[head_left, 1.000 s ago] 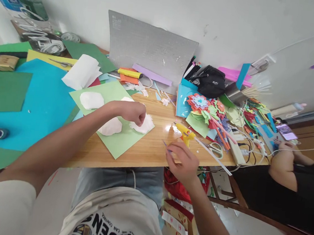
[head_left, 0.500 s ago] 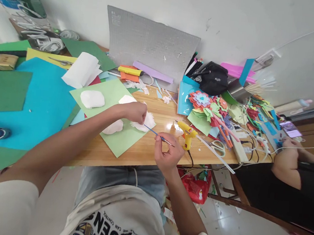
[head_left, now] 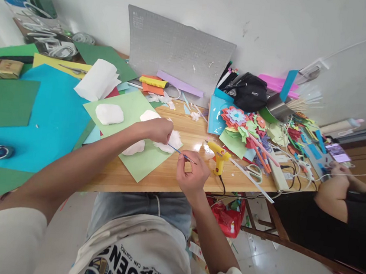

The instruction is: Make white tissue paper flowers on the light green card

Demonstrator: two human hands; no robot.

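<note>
My right hand (head_left: 194, 173) pinches a thin blue stick (head_left: 185, 156) that looks like a slim paintbrush. The stick's far end reaches the fingers of my left hand (head_left: 162, 130), which is closed over a ruffled white paper piece (head_left: 170, 142). What the left fingers grip is hidden behind the hand. The ruffled piece lies on a light green sheet (head_left: 139, 167). On the same sheet are smooth-edged white paper pieces: one at the upper left (head_left: 109, 114), one below my left wrist (head_left: 134, 148), and one partly covered behind my hand (head_left: 149, 115).
A yellow glue gun (head_left: 219, 155) stands right of my right hand, with scissors (head_left: 253, 173) beyond. Paper flowers (head_left: 237, 116) lie behind it. Folded white paper (head_left: 98, 80) and blue sheets (head_left: 54, 115) cover the left. Another person's hand (head_left: 339, 168) is at far right.
My right hand has moved slightly left, toward my left hand, with the stick's near end. My left hand stays over the ruffled piece. The whole view has shifted a little.
</note>
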